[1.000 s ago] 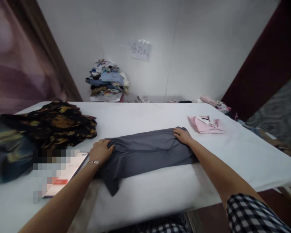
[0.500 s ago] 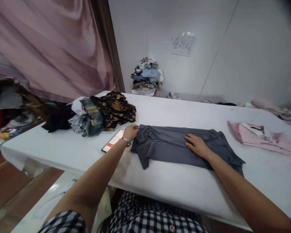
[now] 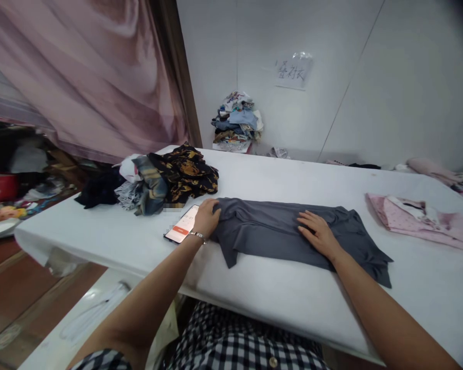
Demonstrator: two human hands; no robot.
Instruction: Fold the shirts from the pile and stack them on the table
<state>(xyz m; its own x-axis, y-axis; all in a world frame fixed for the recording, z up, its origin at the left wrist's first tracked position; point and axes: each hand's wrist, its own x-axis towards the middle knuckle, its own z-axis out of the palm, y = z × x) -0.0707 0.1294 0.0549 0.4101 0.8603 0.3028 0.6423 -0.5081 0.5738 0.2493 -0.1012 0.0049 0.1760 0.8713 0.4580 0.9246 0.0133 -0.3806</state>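
A dark grey garment point(image 3: 278, 231) lies folded lengthwise on the white table point(image 3: 285, 298). My left hand point(image 3: 206, 218) grips its left end, fingers curled over the cloth edge. Pressed flat on the middle of the garment is my right hand point(image 3: 318, 234), fingers spread. A phone point(image 3: 182, 230) with a lit screen lies on the table just left of my left hand.
A heap of dark patterned clothes point(image 3: 165, 180) sits at the table's left end. A folded pink garment point(image 3: 416, 221) lies at the right. A stack of clothes point(image 3: 236, 123) stands by the far wall under a paper sign point(image 3: 293, 70). A pink curtain point(image 3: 81, 77) hangs at left.
My view swung left. My right hand slid from the garment's far right end to its middle and now lies flat. My left hand stays at the left end.
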